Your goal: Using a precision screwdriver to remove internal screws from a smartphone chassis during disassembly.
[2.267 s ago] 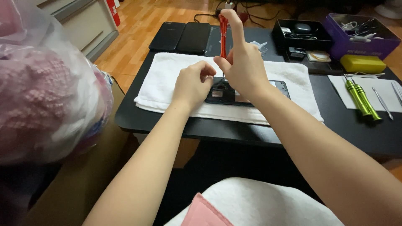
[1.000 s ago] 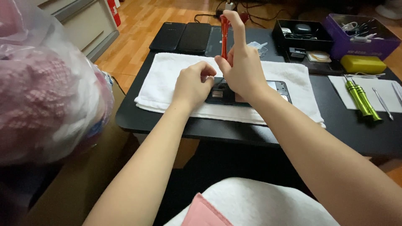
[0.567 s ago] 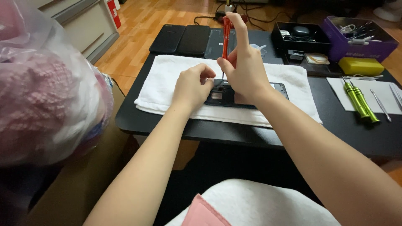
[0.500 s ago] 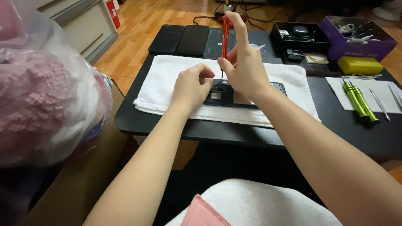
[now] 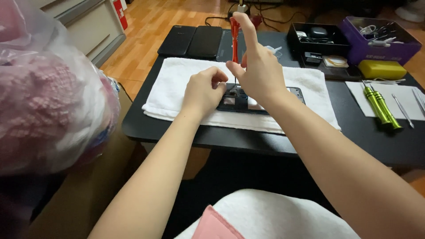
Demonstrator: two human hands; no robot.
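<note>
An opened black phone (image 5: pixel 265 100) lies on a white towel (image 5: pixel 177 86) on the black table (image 5: pixel 177 132). My right hand (image 5: pixel 259 71) holds a red screwdriver (image 5: pixel 234 37) upright, index finger on its top, the tip down inside the phone's left end. My left hand (image 5: pixel 203 90) rests curled on the towel and touches the phone's left edge, steadying it.
Two dark phones (image 5: pixel 192 40) lie beyond the towel. At the right are two green screwdrivers (image 5: pixel 381 107) and tweezers (image 5: pixel 403 110) on a white sheet, a yellow case (image 5: pixel 381 69), a purple box (image 5: pixel 376 40) and a black tray (image 5: pixel 318 37). A plastic bag of pink stuff (image 5: pixel 44 97) bulges at left.
Hands and screwdriver keep their place on the phone; only the view shifts slightly.
</note>
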